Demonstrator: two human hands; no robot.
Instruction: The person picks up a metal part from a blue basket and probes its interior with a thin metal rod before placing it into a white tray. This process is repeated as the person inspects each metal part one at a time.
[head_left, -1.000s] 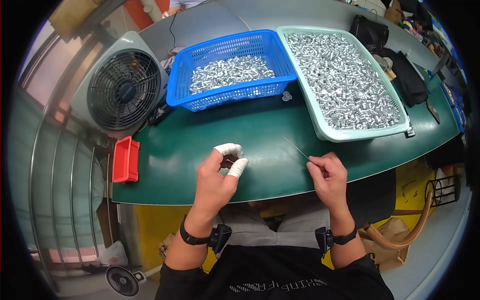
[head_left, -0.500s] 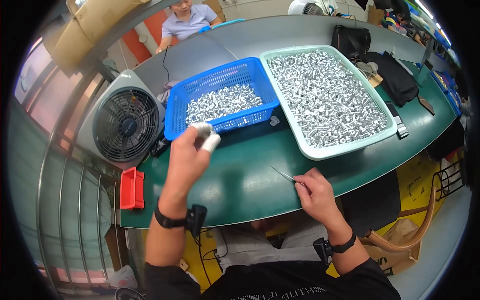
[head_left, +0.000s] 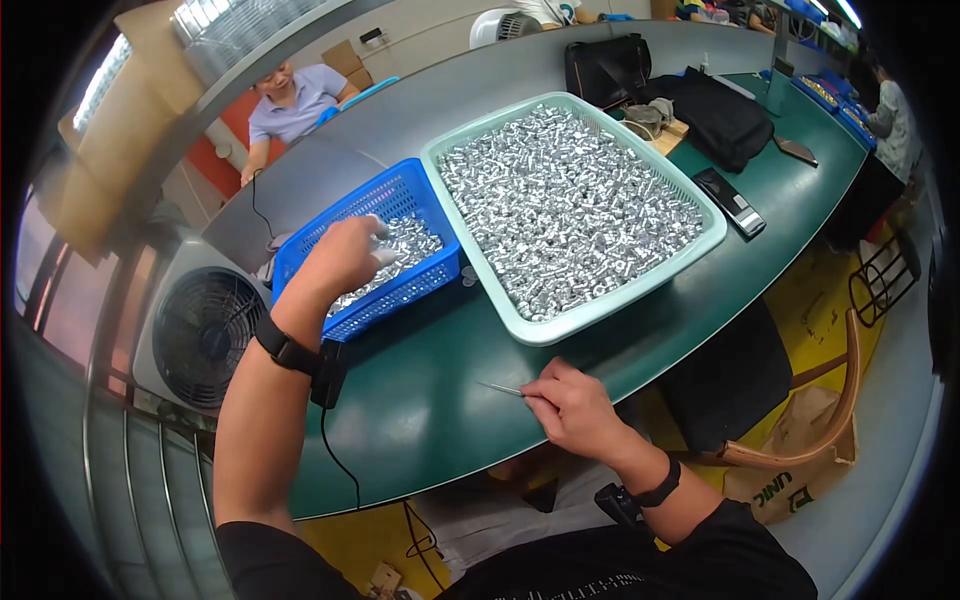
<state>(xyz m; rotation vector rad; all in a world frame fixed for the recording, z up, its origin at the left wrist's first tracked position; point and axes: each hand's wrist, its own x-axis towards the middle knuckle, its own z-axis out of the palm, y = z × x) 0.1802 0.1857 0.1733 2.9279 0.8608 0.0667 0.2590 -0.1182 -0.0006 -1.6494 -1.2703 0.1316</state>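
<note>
My left hand point(head_left: 345, 255) is over the blue basket point(head_left: 352, 326), above the small silver metal parts point(head_left: 415, 240) heaped in it. White covers wrap its thumb and a finger; those two tips are apart, and the other fingers are mostly hidden. Low over the green table, my right hand point(head_left: 575, 408) pinches a thin, pointed metal tool point(head_left: 500, 388), whose tip points left. To the right of the basket stands a large pale green tray point(head_left: 552, 332), full of similar silver metal parts point(head_left: 580, 210).
A grey box fan point(head_left: 205, 330) stands left of the basket. Beyond the tray lie a black bag point(head_left: 608, 68), dark cloth point(head_left: 715, 120), a phone-like black object point(head_left: 730, 200) and a knife-like item point(head_left: 796, 151). A person point(head_left: 295, 105) sits behind the partition. A wooden-armed chair point(head_left: 800, 445) is at right.
My left hand has gone from the basket's near rim to over the parts inside. The view has swung right, so tray and basket sit further left. My right hand still pinches the tool.
</note>
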